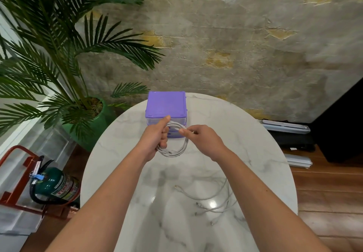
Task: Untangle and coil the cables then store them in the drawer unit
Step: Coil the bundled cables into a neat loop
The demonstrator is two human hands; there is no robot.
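White marble-patterned counter (255,134), round-edged and glossy, carries a purple plastic drawer unit (166,104) at its far edge, with clear drawer fronts showing below the flat lid. Just in front of the unit, both hands are raised over the counter holding a coiled white cable (175,147). The left hand (155,139) has its fingers curled round one side of the coil, thumb pointing up toward the unit, with several loops hanging below its palm. The right hand (204,139) pinches a strand of the same cable near the top of the coil between thumb and fingertips; its remaining fingers are curled in. The two hands are near each other, the coil spanning the gap between them and partly covering the lower drawer fronts from this view.

Nearer the person, on the right part of the counter, lies a loose bunch of thin white cables (214,200), uncoiled, their strands crossing and their small plug ends spread apart toward the left.

Beyond the counter's left side stands a palm plant in a green pot (98,126), and a green fire extinguisher (57,187) rests in a red metal stand (17,173) on the floor. Dark and silvery flat items (290,134) lie on the wooden floor to the right, against a weathered plaster wall (235,45).
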